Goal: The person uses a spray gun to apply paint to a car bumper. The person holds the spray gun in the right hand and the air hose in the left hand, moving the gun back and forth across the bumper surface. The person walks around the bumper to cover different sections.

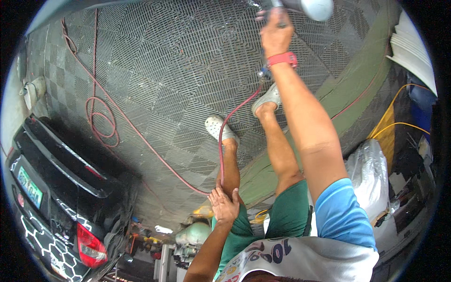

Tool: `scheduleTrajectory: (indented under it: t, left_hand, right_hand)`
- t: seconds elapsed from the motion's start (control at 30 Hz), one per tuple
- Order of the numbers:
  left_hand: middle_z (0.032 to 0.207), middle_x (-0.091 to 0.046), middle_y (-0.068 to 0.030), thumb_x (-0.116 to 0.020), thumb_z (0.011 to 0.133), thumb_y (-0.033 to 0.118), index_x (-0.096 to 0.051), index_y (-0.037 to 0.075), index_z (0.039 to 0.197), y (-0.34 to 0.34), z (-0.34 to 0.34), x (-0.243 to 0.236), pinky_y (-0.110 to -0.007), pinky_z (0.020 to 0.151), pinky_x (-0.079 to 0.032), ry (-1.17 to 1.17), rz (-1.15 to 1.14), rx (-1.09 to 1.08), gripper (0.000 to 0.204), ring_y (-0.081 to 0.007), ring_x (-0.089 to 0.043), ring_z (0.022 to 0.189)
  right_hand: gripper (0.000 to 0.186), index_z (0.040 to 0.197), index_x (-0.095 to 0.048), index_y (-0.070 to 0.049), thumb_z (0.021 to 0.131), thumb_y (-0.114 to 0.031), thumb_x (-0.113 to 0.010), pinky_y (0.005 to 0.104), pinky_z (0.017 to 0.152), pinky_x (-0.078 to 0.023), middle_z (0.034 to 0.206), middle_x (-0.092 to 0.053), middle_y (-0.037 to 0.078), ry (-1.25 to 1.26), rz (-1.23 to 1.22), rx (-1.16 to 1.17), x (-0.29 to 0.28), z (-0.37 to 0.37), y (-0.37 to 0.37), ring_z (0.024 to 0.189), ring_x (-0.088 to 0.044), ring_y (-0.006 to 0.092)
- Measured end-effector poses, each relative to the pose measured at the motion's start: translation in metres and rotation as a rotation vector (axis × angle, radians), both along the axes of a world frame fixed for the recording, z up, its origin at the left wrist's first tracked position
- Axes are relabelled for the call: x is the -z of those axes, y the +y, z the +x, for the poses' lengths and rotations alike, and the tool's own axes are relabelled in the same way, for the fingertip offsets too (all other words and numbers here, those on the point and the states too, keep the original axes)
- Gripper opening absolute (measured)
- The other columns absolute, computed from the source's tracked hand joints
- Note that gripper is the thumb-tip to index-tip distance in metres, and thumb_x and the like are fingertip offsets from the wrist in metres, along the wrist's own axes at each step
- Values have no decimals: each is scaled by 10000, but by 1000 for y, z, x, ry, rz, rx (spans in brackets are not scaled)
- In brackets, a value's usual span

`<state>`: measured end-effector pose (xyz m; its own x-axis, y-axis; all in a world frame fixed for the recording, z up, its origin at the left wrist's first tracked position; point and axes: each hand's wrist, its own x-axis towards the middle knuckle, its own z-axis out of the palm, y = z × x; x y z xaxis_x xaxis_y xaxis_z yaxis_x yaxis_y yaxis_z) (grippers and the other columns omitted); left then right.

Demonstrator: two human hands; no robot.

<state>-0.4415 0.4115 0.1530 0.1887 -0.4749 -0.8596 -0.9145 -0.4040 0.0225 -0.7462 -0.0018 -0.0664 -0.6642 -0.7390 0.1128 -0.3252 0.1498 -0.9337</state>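
Observation:
At the top, slightly blurred, my right hand [277,35] is wrapped round the dark handle of a spray gun [276,19]; the gun's front end is cut off by the rim. Below the wrist, an air fitting [264,73] joins it to a dark red air hose [229,115]. The hose hangs in a curve down to my left hand [224,205], which is closed over it beside my thigh. From there it runs away to the left over the floor. A pale rounded thing [317,8], partly out of view, sits right of the gun.
Hose coils [102,123] lie on the grey slatted floor tiles [155,61]. A black car [61,178] stands at left. To the right are a green strip [361,96], white stacked panels [412,51], a yellow cord [392,105] and a plastic-wrapped item [369,171].

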Motion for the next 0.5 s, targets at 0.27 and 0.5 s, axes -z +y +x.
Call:
scheduleTrajectory:
  t: [0.27,0.5]
  left_hand:
    - [1272,-523,-258,-616,963,498,-374,-34,1478,18,8,-4,-570,1198,-301,39,-1,-46,778,-453,-485,1277]
    - [1293,-517,-244,-611,967,503,-416,-35,1415,17,12,-8,-572,1104,-401,-13,25,-86,727,-442,-475,1283]
  right_hand:
    - [480,1031,-637,5,1094,-439,-464,325,448,-480,796,-724,119,-226,-140,157,-81,-15,-24,585,-661,169]
    - [456,1476,-576,-98,1048,-257,-570,366,814,-572,882,-739,106,-138,-26,-276,-55,118,36,833,-712,175]
